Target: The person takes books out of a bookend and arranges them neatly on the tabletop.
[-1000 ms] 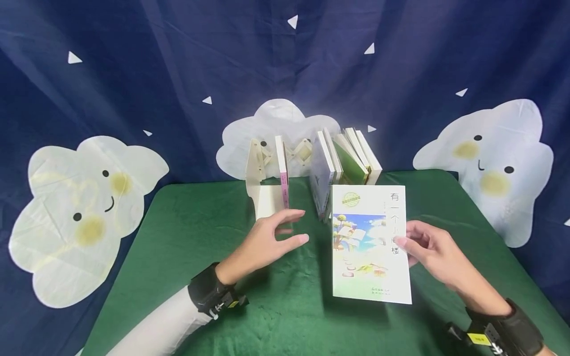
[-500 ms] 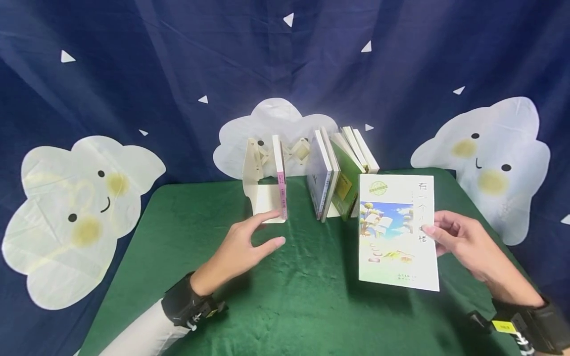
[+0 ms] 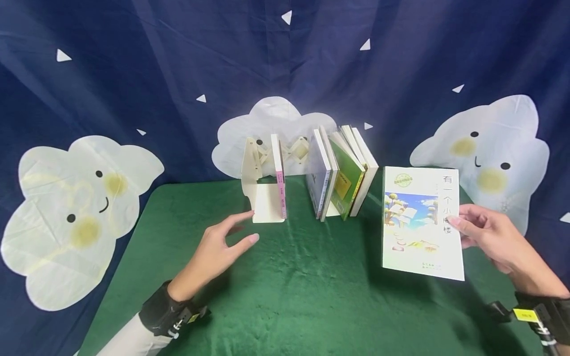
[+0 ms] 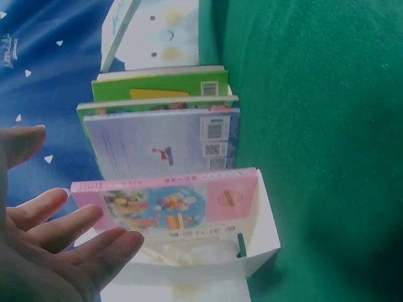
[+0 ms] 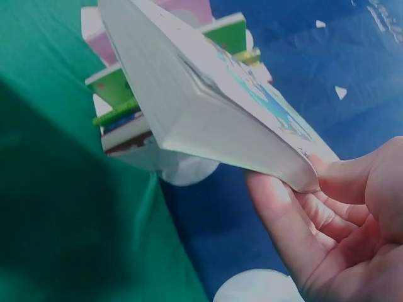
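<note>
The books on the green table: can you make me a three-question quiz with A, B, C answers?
1. Where is the pink-spined book?
A. in the cream folding bookstand
B. flat on the green tablecloth
C. in the left hand

2. How many books lean together in the group right of the pink one?
A. one
B. four
C. nine

3. What is the right hand doing?
A. resting empty
B. pinching the white picture book off the table
C. pressing the book flat

Answers: 1 A, it stands upright against the stand's end plate. 2 B, four spines show in the head view. 3 B, thumb on the cover, fingers behind, shadow beneath.
</note>
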Demonstrator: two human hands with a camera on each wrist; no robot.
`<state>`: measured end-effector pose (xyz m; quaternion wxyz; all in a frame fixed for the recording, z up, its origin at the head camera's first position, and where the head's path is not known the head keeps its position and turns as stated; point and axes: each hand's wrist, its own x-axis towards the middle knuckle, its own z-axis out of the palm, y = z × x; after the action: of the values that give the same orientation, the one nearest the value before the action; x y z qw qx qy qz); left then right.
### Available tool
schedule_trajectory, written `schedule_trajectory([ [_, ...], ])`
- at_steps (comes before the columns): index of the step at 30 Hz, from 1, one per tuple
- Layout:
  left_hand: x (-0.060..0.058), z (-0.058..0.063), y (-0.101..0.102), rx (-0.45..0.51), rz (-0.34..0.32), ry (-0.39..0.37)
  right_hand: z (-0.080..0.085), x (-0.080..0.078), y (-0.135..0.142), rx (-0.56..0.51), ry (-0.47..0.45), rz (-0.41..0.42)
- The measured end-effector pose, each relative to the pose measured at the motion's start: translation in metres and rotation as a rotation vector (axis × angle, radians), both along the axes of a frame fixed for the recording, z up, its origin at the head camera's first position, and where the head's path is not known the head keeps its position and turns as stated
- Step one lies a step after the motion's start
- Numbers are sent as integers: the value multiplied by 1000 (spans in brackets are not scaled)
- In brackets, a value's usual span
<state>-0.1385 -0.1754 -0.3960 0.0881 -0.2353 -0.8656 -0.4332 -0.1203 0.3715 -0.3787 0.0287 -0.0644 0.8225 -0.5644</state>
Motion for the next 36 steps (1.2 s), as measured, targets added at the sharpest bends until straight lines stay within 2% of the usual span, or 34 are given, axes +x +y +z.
schedule_trajectory([
  [6,2,-4,-10,-16,30,14,-7,-7,12,-69,-35,-40],
  [13,6,-8,-20,-135,64,157,-20,-12,30,-119,-57,22],
  [18,9,-7,-26,-198,75,212,-30,-18,37,-152,-83,63],
  [25,13,-7,-33,-327,37,300,-45,-24,37,13,-133,49],
  [28,15,-7,-34,-374,30,342,-49,-27,36,39,-150,55],
  [36,15,-8,-27,-411,41,373,-57,-34,28,90,-197,81],
])
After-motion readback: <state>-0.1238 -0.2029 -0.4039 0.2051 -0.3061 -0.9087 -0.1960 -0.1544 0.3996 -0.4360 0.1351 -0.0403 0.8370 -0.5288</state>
